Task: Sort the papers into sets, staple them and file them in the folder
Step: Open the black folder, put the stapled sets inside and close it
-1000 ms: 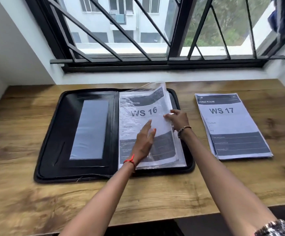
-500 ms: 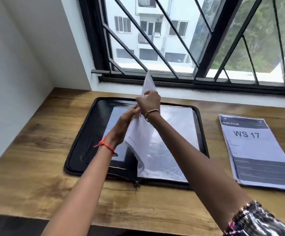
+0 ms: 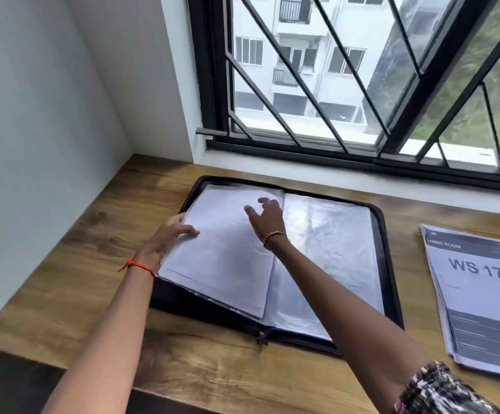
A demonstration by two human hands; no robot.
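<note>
The black zip-around folder [image 3: 388, 264] lies open and flat in the middle of the brown wooden tabletop [image 3: 93, 264], spine running from 12 to 6 o'clock. On its 9 o'clock half rests a clear plastic sleeve filled with white paper [image 3: 221, 255], blank side up, its near corner slightly raised off the cover. The 3 o'clock half shows glossy clear sleeves [image 3: 332, 249] with no print visible in them.

The left hand [image 3: 168, 237] grips the filled sleeve at its 9 o'clock edge, fingers [image 3: 190, 233] curled over onto the sheet. The right hand [image 3: 268, 215] is spread loose over the sleeve's 1 o'clock corner beside the spine, grasping nothing; whether it touches the plastic is unclear.

At 3 o'clock, well apart from the folder, a grey-and-white paper set headed WS 17 [image 3: 478, 297] lies flat. At 12 o'clock stands a black-framed window [image 3: 206, 85].
</note>
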